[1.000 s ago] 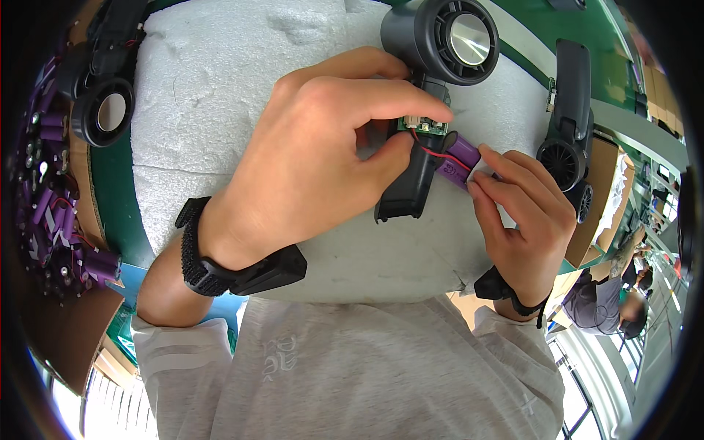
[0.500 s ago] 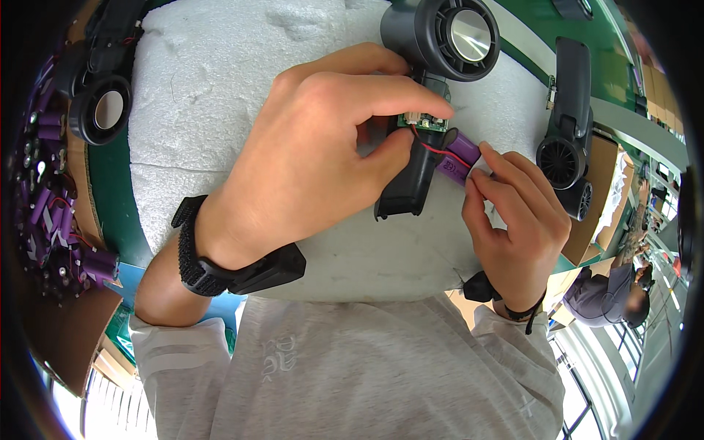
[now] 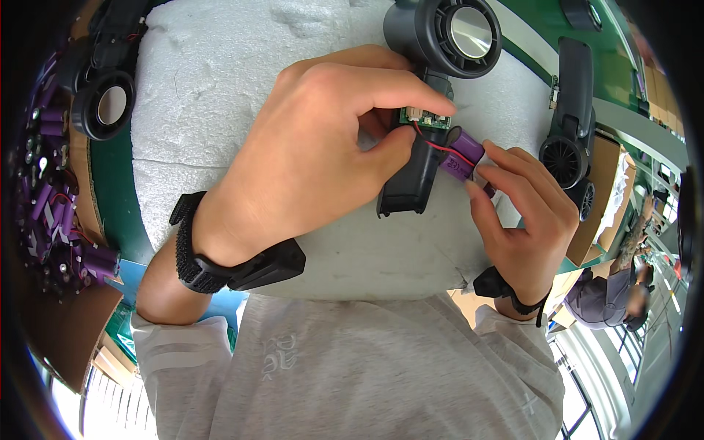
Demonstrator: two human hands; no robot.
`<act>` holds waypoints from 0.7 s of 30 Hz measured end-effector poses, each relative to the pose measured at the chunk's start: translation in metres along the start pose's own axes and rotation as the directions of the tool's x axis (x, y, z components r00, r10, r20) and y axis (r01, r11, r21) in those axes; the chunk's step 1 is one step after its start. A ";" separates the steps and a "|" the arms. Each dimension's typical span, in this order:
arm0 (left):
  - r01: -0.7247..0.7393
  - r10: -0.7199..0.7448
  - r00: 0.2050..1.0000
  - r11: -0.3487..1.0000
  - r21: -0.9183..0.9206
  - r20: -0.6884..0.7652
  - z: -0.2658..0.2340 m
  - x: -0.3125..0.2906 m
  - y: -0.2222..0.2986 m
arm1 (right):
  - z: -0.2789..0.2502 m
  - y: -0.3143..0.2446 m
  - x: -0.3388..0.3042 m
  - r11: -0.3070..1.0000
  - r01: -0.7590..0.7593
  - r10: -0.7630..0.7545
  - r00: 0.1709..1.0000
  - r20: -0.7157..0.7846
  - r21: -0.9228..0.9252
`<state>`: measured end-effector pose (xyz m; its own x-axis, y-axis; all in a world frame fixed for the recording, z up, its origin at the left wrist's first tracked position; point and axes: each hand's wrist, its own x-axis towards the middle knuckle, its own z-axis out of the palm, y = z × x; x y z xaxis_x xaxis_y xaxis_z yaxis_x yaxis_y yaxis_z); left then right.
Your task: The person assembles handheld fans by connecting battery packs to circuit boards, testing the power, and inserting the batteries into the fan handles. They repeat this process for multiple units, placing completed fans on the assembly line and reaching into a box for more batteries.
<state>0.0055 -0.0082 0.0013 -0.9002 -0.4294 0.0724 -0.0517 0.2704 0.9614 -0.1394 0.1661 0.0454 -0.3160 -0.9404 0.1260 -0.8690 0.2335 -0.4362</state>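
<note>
A black handheld fan (image 3: 411, 172) lies on the white foam, its round head (image 3: 440, 37) at the far side and its handle pointing toward me. My left hand (image 3: 323, 139) grips the handle between thumb and fingers, beside a small green circuit board (image 3: 427, 119) exposed on it. Red and dark wires (image 3: 440, 147) run from the board's white connector to a purple battery pack (image 3: 462, 155) just right of the handle. My right hand (image 3: 532, 213) pinches the pack's right end, where a white patch shows; its lower fingers are curled.
Foam padding (image 3: 213, 66) covers the work surface. At the left a cardboard box (image 3: 73, 330) holds several purple batteries (image 3: 55, 198), with black fan parts (image 3: 103, 103) behind. Another fan (image 3: 572, 110) and an open carton (image 3: 605, 198) stand right; farther off is a person (image 3: 605, 297).
My right hand has shifted slightly right, with its thumb and fingertips resettled on the battery pack's end. The left hand keeps its hold on the fan, nearly unmoved.
</note>
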 end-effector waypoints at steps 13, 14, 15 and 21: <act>0.074 -0.076 0.997 0.995 -0.059 -0.024 0.003 -0.001 0.001 | 0.002 0.002 0.003 0.998 -0.038 0.037 0.998 0.042 0.042; 0.082 -0.083 0.996 0.995 -0.051 -0.028 0.004 0.000 0.001 | 0.004 0.003 0.004 1.000 0.004 -0.005 1.000 0.028 0.021; 0.081 -0.083 0.996 0.995 -0.050 -0.027 0.004 0.000 0.001 | 0.006 0.005 0.004 0.999 0.047 -0.047 0.999 0.016 -0.001; 0.071 -0.072 0.997 0.997 -0.039 -0.029 0.003 0.000 0.000 | 0.008 0.002 0.001 0.994 0.028 -0.022 0.998 0.056 -0.107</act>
<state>0.0041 -0.0051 0.0005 -0.8813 -0.4724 0.0109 -0.0984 0.2059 0.9736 -0.1383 0.1635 0.0376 -0.2753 -0.9575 0.0854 -0.9131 0.2327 -0.3347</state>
